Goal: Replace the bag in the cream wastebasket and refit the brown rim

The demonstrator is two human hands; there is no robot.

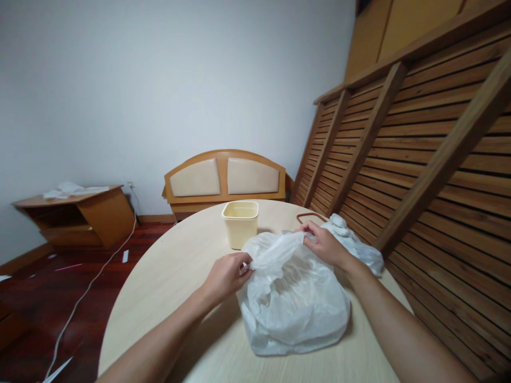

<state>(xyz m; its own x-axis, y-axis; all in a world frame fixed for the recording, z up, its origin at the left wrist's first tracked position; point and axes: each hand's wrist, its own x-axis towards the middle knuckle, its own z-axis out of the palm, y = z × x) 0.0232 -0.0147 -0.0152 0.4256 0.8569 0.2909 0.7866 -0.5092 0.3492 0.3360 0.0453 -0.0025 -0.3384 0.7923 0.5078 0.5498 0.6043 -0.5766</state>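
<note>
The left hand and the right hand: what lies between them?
In the head view, a crumpled white plastic bag lies between the left hand and right hand, pinched by both.

Left grip (227,273) and right grip (323,243) pinch, forearms (170,334) angled inward.

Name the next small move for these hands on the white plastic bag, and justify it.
I'd probably draw the left hand and right hand slightly farther apart to spread the white plastic bag: both fingertips pinch its film, and the stretch between them is bunched in folds rather than spread flat.
</note>
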